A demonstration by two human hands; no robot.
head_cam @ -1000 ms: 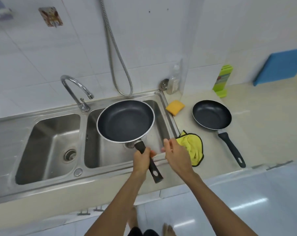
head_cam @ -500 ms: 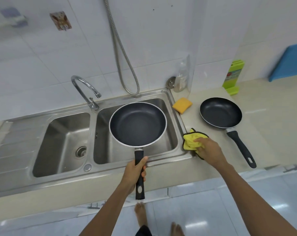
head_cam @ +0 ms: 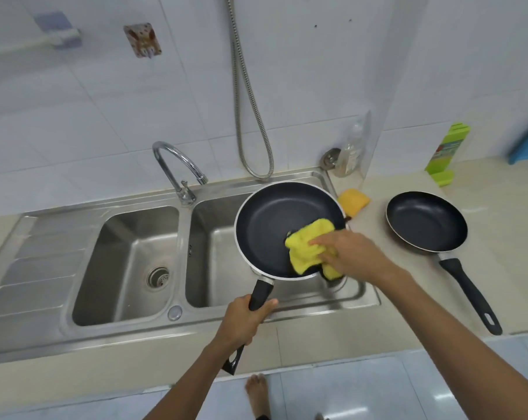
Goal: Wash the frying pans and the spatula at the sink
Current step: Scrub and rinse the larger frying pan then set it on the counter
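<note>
Head view: the left hand (head_cam: 244, 321) is wrapped tight round the black handle of the large frying pan (head_cam: 274, 225), holding it level over the right basin of the sink (head_cam: 177, 331), close to the basin's right edge. The right hand (head_cam: 352, 256) reaches into the pan with fingers closed over a bunched yellow cloth (head_cam: 306, 248) and presses it against the inner wall on the right side. The small frying pan (head_cam: 426, 225) sits on the countertop (head_cam: 505, 237) right of the sink, its handle pointing toward the front edge. An orange sponge (head_cam: 355, 201) lies by the sink's back right corner.
</note>
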